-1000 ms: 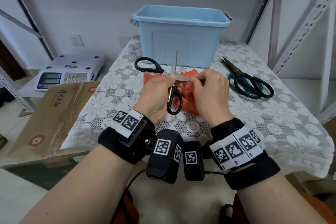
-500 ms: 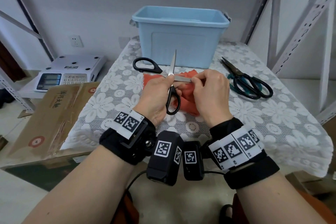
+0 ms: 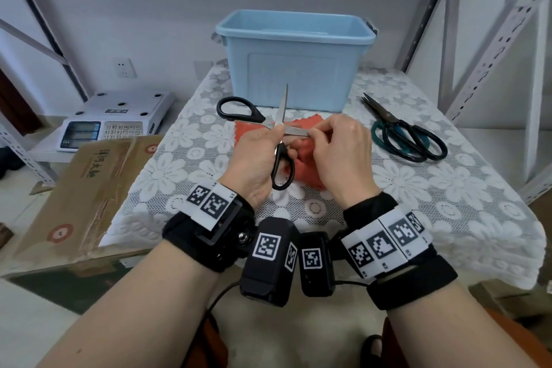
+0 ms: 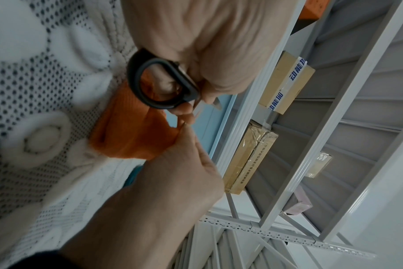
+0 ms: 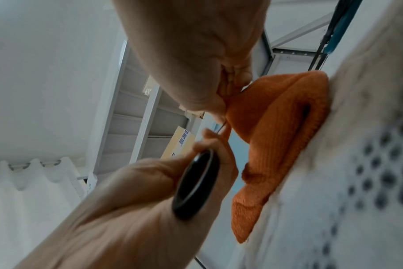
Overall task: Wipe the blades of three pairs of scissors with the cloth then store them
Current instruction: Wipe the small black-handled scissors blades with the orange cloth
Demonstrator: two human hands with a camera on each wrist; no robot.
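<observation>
Black-handled scissors [image 3: 280, 140] are spread wide open above the table. My left hand [image 3: 263, 152] grips them near the pivot, with the near handle loop [image 4: 161, 83] against its palm. One blade [image 3: 283, 104] points up and away; the other blade [image 3: 295, 130] lies level, pointing right. My right hand [image 3: 322, 137] pinches a fold of the orange cloth [image 3: 307, 158] round that level blade. The rest of the cloth [image 5: 276, 136] trails down onto the lace-covered table [image 3: 448, 188]. Two more pairs of scissors [image 3: 409, 137], one black and one teal-handled, lie crossed at the right.
A light blue plastic bin [image 3: 295, 57] stands open at the back of the table, just behind the raised blade. A cardboard box [image 3: 83, 188] and an electronic scale [image 3: 113, 119] sit to the left, off the table. Metal shelf posts [image 3: 490, 48] rise at the right.
Almost nothing differs: the scissors and both hands have drifted very slightly left, with the right fingers still on the level blade.
</observation>
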